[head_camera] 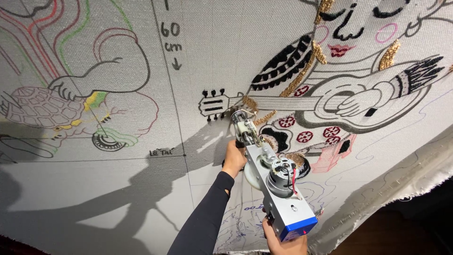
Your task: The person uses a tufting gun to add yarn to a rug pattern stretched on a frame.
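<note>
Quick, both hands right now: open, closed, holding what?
Left hand: closed around the front grip of the tufting gun, near the stretched cloth.
Right hand: closed on the gun's rear end, partly out of frame.

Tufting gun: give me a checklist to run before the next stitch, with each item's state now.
1. Left hand grips the front of the tufting gun: ok.
2. Right hand holds the rear end, by the blue base: ok.
3. Gun tip meets the cloth just below the guitar neck: ok.
4. Yarn fed through the tip: cannot tell.
5. Cloth flat and unwrinkled around the tip: ok.
6. Red wire at the motor lies clear of the fingers: ok.
</note>
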